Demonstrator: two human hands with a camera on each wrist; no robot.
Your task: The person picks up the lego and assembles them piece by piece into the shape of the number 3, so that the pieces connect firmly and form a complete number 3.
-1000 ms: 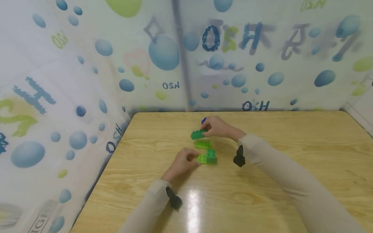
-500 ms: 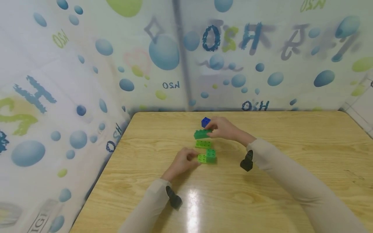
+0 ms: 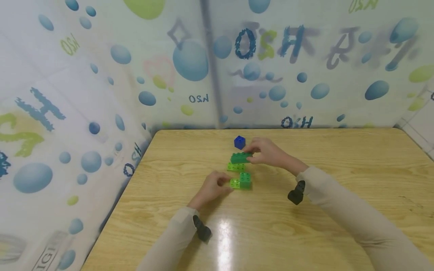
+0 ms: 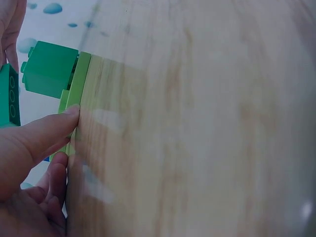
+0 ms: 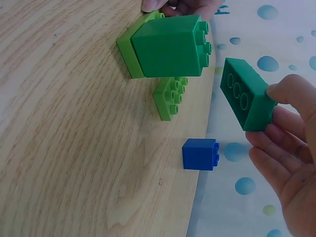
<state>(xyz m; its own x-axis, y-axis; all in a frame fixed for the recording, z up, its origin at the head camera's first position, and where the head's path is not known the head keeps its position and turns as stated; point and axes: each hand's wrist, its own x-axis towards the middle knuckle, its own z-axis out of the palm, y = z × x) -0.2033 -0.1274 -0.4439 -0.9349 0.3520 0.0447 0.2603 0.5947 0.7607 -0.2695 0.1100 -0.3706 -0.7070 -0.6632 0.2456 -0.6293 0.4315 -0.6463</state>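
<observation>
Held up off the table, a long dark green toy brick [image 5: 249, 96] is pinched at one end by my right hand [image 3: 268, 152], its hollow underside showing in the right wrist view. Flat on the table lies a lime green plate brick [image 3: 234, 183] with a green square brick [image 3: 245, 180] stacked on its right half. My left hand [image 3: 213, 187] pinches the left end of that lime plate between thumb and fingers. Just behind it is a second lime plate brick [image 5: 169, 97], partly covered by the dark green brick in the head view.
A blue square brick [image 3: 239, 142] stands alone farther back on the wooden table [image 3: 322, 210]. A patterned wall covering [image 3: 257, 98] with blue and green dots rises behind the table's far edge and along its left side.
My right hand has moved right and slightly nearer with the dark green brick, uncovering the blue brick. The left hand has stayed in place at the lime plate.
</observation>
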